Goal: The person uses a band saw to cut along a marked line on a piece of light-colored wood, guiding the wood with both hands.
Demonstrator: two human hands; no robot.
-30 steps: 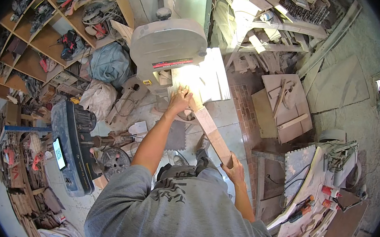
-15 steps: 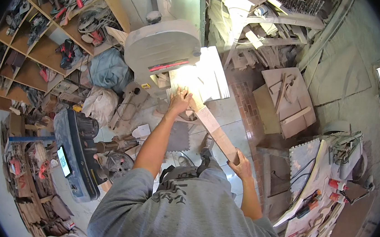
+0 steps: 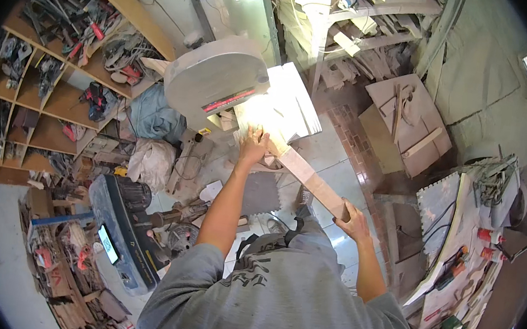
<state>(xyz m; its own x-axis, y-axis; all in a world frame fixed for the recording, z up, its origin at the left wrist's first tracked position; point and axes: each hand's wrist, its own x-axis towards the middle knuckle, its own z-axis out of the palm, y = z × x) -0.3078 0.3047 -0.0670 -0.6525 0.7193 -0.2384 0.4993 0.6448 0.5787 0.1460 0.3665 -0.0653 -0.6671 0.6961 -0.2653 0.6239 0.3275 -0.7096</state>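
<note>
A band saw (image 3: 212,71) stands ahead of me, its brightly lit table (image 3: 298,101) below the housing. A long pale wooden board (image 3: 312,185) runs diagonally from that table toward my right side. My left hand (image 3: 254,146) holds the board at the table's near edge, fingers bent on it beside the glare, which hides the blade. At the board's near end, my right hand (image 3: 353,222) grips with thumb and fingers round it.
Left are cubby shelves (image 3: 54,100) of tools and a dark blue-grey machine (image 3: 125,246). A leaning panel (image 3: 406,134), a cluttered bench (image 3: 451,259) with bottles and tools, and a rack of offcuts (image 3: 370,41) stand right and behind. Bags and cords lie around the floor.
The whole view has rotated and shifted, with the hands and board now farther right in the picture. Both hands keep their hold; any movement of the board along the table is unclear.
</note>
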